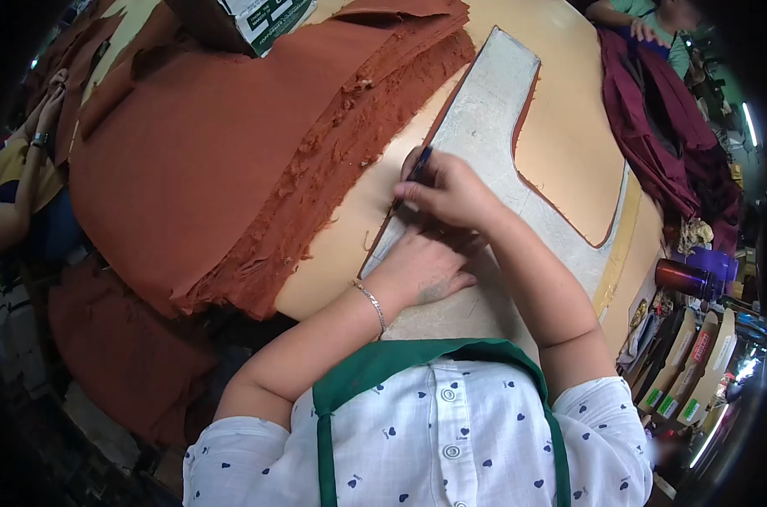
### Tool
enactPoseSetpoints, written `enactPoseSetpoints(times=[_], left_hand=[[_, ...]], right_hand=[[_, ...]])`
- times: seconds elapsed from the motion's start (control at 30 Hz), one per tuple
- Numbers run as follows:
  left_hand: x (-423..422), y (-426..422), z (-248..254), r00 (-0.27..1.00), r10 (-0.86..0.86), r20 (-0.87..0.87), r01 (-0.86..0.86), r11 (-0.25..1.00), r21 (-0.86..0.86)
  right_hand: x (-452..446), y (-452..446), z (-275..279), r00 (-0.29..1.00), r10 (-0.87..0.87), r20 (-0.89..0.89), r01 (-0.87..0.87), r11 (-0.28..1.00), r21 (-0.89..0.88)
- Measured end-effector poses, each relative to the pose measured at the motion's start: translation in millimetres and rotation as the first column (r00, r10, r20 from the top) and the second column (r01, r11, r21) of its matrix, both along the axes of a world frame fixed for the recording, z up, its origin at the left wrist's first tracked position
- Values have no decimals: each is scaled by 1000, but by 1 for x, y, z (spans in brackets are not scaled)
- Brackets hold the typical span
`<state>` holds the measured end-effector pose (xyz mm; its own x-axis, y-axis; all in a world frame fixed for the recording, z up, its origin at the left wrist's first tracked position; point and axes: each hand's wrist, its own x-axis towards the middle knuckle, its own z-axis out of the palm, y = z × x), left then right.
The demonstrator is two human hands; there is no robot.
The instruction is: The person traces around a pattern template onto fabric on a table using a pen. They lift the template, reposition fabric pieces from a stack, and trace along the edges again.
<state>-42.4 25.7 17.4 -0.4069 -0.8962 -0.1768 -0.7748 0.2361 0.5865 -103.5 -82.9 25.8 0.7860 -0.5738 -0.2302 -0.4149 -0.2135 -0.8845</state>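
Observation:
My right hand [453,193] grips a dark pen [419,166] at the left edge of a pale grey pattern template [476,110]. My left hand [421,266] lies flat on the template just below, its fingers partly covered by my right hand. Under the template, a thin rim of rust-brown fabric [519,135] shows along its edges. The template has a long arm reaching away from me and a curved cut-out on the right. Its near end runs under my body, out of sight.
Left of the template lies a thick stack of rust-brown fabric [206,160] with frayed edges, a box [261,21] on top. Maroon fabric [645,127] drapes over the right edge. A dark tumbler [683,277] and cardboard holders [688,363] stand at right. Other people are at left and top right.

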Motion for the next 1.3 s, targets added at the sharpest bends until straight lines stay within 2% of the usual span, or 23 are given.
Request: enactPoseSetpoints(times=[0.03,0.1,0.13,0.17,0.2,0.23,0.27,0.3,0.33,0.43,0.47,0.53,0.57,0.6,0.63,0.67,0.73,0.83,0.87,0.97,1.17,1.3], left_hand=[[2,-2,9,999,-38,15,35,982,184],[0,3,-6,1000,29,0,-28,983,-183],[-1,5,-11,998,57,-16,-59,930,-362],[0,5,-11,999,53,-10,-53,941,-334],[-1,4,-10,999,46,-3,-45,951,-305],[-1,3,-8,999,34,5,-32,961,-275],[-1,2,-6,999,36,9,-32,961,-275],[-1,1,-4,999,35,2,-33,967,-254],[0,1,-3,1000,29,-5,-29,972,-233],[4,-9,13,1000,-30,-9,28,985,-170],[7,-17,19,998,-58,-8,56,986,-154],[17,-51,29,988,-51,-148,44,998,-52],[18,-72,31,976,-33,-214,35,999,4],[17,-97,27,968,-51,-244,-40,935,-352],[16,-126,23,971,-28,-237,-72,912,-405],[14,-156,19,972,-3,-235,-107,883,-456],[8,-214,12,975,64,-214,-158,875,-458],[-4,-266,-11,971,235,56,-161,802,-575],[-4,-270,-16,968,228,105,-135,827,-546],[-5,-268,-22,956,201,215,-82,884,-461],[-4,-269,-19,953,198,231,-76,890,-450],[-2,-270,-22,952,204,229,-82,888,-452]], right_hand=[[-1,-10,0,998,-50,-23,50,999,-2],[-5,-43,9,991,-134,-9,132,985,-107],[-8,-66,8,986,-166,16,166,967,-195],[-13,-99,-7,978,-208,31,207,922,-327],[-17,-127,-12,962,-244,119,270,906,-327],[-16,-148,-8,928,-356,109,369,841,-396],[-18,-176,-12,912,-395,115,405,813,-419],[-21,-208,-22,907,-386,172,407,689,-600],[-18,-220,-18,880,-435,191,453,650,-610],[-9,-247,-25,638,-579,508,736,652,-182],[-14,-262,-28,571,-583,578,778,609,-155],[-29,-289,-36,437,-559,705,840,534,-98],[-41,-294,-40,472,-610,637,856,490,-165],[-50,-292,-40,496,-661,563,862,451,-231],[-57,-293,-42,509,-710,486,861,415,-295],[-63,-299,-58,460,-700,547,880,439,-178],[-65,-292,-52,434,-703,564,876,474,-84],[-64,-287,-50,399,-711,580,858,512,37],[-63,-290,-51,385,-717,582,851,519,77],[-61,-290,-42,502,-676,540,797,603,13],[-40,-296,-31,683,-636,360,715,683,-150],[-44,-304,-40,689,-615,385,714,668,-210]])
